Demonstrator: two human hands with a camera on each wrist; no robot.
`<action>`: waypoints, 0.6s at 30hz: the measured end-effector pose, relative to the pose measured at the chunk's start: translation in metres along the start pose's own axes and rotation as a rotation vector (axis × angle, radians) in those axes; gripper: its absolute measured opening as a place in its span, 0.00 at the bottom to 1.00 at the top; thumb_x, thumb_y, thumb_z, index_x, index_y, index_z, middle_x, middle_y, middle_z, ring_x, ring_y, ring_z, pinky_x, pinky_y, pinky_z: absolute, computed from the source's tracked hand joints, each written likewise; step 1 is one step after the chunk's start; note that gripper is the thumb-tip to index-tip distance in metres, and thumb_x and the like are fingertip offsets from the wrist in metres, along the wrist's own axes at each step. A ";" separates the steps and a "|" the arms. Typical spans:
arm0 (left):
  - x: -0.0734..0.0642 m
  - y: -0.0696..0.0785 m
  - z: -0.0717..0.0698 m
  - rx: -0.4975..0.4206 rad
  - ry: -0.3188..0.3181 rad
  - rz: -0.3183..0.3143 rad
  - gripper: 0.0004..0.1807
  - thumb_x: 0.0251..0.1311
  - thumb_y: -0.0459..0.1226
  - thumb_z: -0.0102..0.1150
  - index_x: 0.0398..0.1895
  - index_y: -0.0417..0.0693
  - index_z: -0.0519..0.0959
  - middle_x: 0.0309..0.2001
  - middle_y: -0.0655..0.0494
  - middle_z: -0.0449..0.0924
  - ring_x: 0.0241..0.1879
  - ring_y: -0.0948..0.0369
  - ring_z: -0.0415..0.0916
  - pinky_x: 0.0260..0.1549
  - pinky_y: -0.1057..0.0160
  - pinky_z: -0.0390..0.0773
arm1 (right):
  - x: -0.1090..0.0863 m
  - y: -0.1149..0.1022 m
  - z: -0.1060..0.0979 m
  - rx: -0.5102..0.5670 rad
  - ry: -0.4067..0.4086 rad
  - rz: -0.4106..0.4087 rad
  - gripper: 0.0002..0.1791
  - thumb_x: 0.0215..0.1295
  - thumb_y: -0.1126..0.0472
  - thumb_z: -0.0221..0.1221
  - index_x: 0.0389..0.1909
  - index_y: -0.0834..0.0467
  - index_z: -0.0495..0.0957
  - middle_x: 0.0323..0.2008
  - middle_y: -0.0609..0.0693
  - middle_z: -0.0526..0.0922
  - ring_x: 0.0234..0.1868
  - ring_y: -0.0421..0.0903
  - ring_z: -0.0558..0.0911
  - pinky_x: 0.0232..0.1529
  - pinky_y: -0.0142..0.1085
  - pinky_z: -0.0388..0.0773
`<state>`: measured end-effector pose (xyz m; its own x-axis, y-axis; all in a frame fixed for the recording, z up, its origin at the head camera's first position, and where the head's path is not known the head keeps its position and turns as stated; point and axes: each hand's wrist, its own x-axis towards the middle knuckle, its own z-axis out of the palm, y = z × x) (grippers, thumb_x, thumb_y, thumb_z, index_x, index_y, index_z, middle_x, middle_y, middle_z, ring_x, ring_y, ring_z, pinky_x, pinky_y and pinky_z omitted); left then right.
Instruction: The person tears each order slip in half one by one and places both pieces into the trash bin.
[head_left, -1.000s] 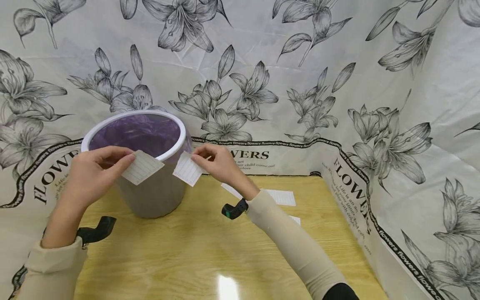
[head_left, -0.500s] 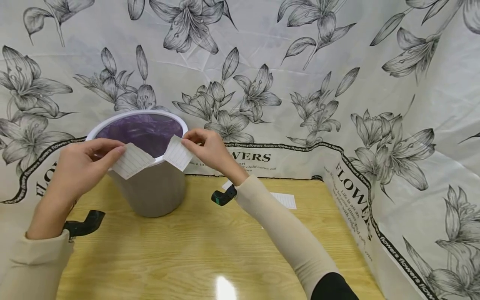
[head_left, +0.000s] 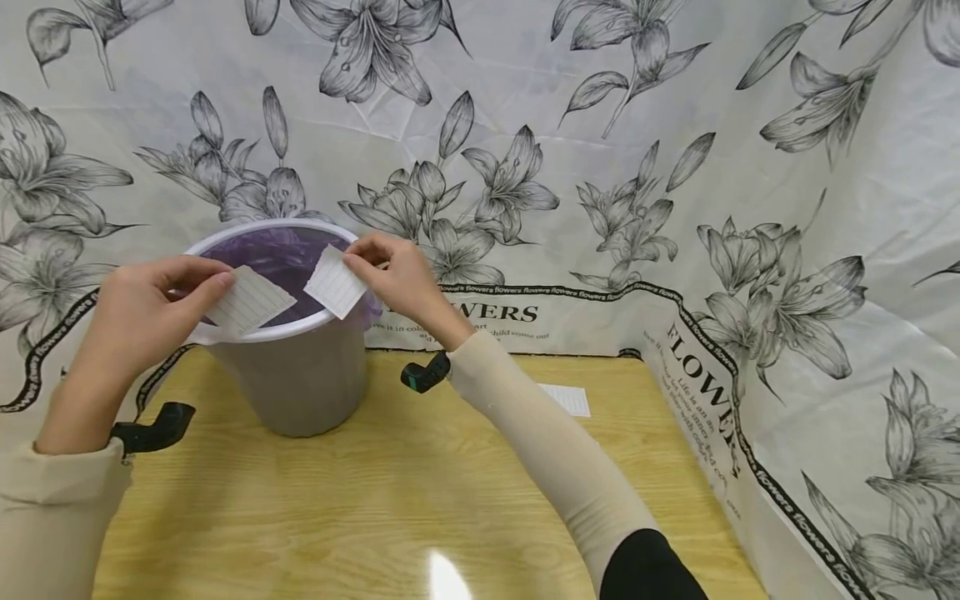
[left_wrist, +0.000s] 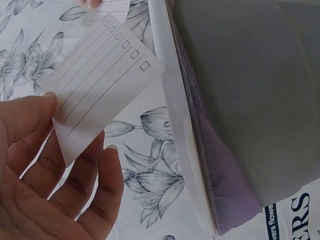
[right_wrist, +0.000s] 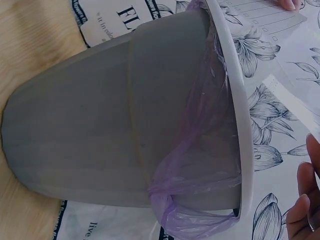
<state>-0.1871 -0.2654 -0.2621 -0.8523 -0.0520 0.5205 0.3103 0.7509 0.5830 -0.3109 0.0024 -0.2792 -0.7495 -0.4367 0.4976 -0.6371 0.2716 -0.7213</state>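
Observation:
My left hand (head_left: pixel 150 308) pinches a torn piece of lined paper (head_left: pixel 251 300) between thumb and forefinger, over the left front of the bin's white rim (head_left: pixel 300 330). A row of small printed boxes shows on this torn piece (left_wrist: pixel 102 82) in the left wrist view. Opposite, my right hand (head_left: pixel 397 275) pinches a second torn piece of lined paper (head_left: pixel 335 282), which overlaps the rim's right front. The two pieces are apart. Below them is the mouth of the grey bin (head_left: pixel 303 387), lined with a purple bag (right_wrist: pixel 182 145) whose edge hangs outside the rim.
A lined sheet of paper (head_left: pixel 572 400) lies on the wooden table (head_left: pixel 360 508) to the right, partly covered by the right sleeve (head_left: pixel 547 450). A flower-printed cloth (head_left: pixel 510 67) hangs behind the bin and along the right side.
Both hands have moved up and left, carrying the paper pieces from in front of the bin to over its mouth. The right forearm now hides more of the paper on the table.

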 end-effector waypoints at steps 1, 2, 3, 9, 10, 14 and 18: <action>0.001 -0.001 0.000 0.000 0.002 0.000 0.13 0.69 0.43 0.65 0.48 0.43 0.88 0.27 0.95 0.72 0.28 0.86 0.72 0.25 0.80 0.70 | 0.002 0.000 0.000 0.003 0.006 -0.004 0.08 0.73 0.58 0.63 0.44 0.58 0.85 0.36 0.51 0.88 0.35 0.41 0.84 0.35 0.31 0.80; 0.002 -0.002 0.000 0.002 0.002 -0.003 0.14 0.69 0.43 0.65 0.48 0.43 0.88 0.27 0.95 0.72 0.28 0.86 0.72 0.25 0.80 0.70 | 0.004 0.000 0.001 0.000 0.011 0.002 0.08 0.73 0.58 0.63 0.44 0.59 0.85 0.37 0.51 0.88 0.36 0.41 0.83 0.35 0.30 0.80; 0.003 -0.003 0.001 0.004 0.003 -0.002 0.14 0.69 0.43 0.65 0.48 0.43 0.88 0.27 0.96 0.72 0.29 0.86 0.72 0.25 0.80 0.70 | 0.006 0.000 0.001 -0.009 0.018 0.010 0.08 0.73 0.58 0.63 0.44 0.59 0.85 0.37 0.51 0.89 0.36 0.41 0.83 0.35 0.30 0.80; 0.009 -0.005 0.002 0.025 0.000 -0.001 0.15 0.70 0.44 0.64 0.47 0.42 0.88 0.27 0.98 0.70 0.29 0.88 0.70 0.26 0.81 0.68 | 0.014 0.003 0.004 -0.062 0.093 0.076 0.09 0.73 0.58 0.63 0.46 0.59 0.85 0.39 0.53 0.90 0.38 0.42 0.85 0.36 0.28 0.80; 0.009 -0.005 0.002 0.028 0.000 -0.002 0.15 0.70 0.44 0.64 0.47 0.42 0.88 0.27 0.97 0.70 0.29 0.88 0.70 0.27 0.81 0.68 | 0.016 0.003 0.005 -0.065 0.102 0.084 0.10 0.74 0.58 0.63 0.46 0.59 0.85 0.39 0.53 0.90 0.38 0.42 0.86 0.36 0.28 0.81; 0.011 -0.007 0.002 0.030 0.002 -0.001 0.15 0.70 0.44 0.64 0.47 0.42 0.88 0.26 0.97 0.71 0.29 0.86 0.70 0.26 0.80 0.67 | 0.020 0.005 0.009 -0.061 0.113 0.107 0.11 0.74 0.57 0.62 0.48 0.59 0.85 0.40 0.53 0.90 0.40 0.42 0.86 0.39 0.27 0.81; 0.011 -0.009 0.005 0.026 0.009 0.006 0.14 0.69 0.43 0.65 0.47 0.42 0.89 0.27 0.97 0.71 0.28 0.87 0.70 0.26 0.81 0.68 | 0.023 0.004 0.012 -0.039 0.096 0.112 0.11 0.74 0.57 0.63 0.48 0.59 0.85 0.41 0.53 0.90 0.41 0.42 0.86 0.41 0.27 0.80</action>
<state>-0.2018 -0.2698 -0.2647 -0.8463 -0.0533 0.5300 0.3044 0.7680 0.5634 -0.3287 -0.0166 -0.2768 -0.8288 -0.3179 0.4605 -0.5538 0.3482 -0.7564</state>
